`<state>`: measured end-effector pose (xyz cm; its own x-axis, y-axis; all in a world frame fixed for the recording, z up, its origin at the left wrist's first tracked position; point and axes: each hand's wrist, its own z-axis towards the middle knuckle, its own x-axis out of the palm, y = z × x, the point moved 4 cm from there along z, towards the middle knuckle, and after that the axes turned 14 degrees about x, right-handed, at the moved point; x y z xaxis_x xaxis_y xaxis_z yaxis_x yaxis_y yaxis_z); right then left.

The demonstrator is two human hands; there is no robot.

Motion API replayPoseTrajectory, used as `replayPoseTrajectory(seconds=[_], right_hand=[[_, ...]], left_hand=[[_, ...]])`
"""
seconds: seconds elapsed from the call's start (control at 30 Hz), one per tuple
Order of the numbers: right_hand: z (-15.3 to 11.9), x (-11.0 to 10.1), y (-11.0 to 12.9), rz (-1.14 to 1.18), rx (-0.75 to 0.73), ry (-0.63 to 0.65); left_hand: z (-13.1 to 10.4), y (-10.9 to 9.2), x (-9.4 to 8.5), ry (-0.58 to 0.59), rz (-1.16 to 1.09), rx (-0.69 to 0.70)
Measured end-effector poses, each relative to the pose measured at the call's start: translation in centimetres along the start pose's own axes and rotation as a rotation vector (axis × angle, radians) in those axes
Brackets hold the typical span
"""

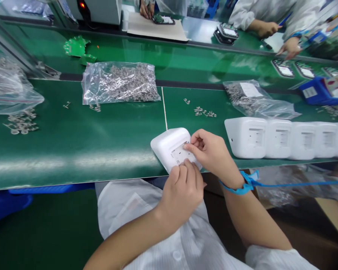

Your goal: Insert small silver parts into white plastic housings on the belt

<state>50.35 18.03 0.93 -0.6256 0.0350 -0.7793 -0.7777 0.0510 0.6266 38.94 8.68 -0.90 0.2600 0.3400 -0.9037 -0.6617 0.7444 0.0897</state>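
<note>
Our right hand [211,152] pinched thumb against forefinger over the white housing [170,144] (on what, we couldn't tell), while our left hand [183,187] gripped its near side, fingers together. The housing sat at the table's [124,138] near edge; white housings [248,138] lined that edge rightward, and bagged metal parts [124,82] lay by the far edge.

Bag [8,84] cropped (L edge), housing [171,138] txt illeg.
</note>
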Motion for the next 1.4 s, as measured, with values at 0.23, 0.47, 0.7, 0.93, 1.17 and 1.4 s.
replayPoseTrajectory(seconds=[0.23, 0.47, 0.7, 0.93, 1.17, 1.4], right_hand=[[0.8, -1.1, -0.4, 0.04, 0.054, 0.234], [2.6, -1.7, -0.1, -0.016, 0.058, 0.347], [2.7, -1.8, 0.0, -0.108, -0.001, 0.348], [3.1, -2.1, 0.1, -0.1, 0.015, 0.449], [3.5, -2.4, 0.5, -0.143, 0.091, 0.559], [4.0, -2.3, 1.6, -0.266, 0.137, 0.534]], left_hand=[[0.0, -0.1, 0.0, -0.007, 0.027, -0.007], [-0.1, -0.2, 0.3, 0.01, 0.014, 0.001], [-0.2, -0.2, 0.2, 0.001, 0.008, 0.008], [-0.2, 0.0, 0.2, 0.012, 0.007, 0.014], [-0.3, 0.0, 0.0, 0.023, 0.048, 0.015], [-0.2, 0.5, -0.1, 0.05, 0.009, 0.055]])
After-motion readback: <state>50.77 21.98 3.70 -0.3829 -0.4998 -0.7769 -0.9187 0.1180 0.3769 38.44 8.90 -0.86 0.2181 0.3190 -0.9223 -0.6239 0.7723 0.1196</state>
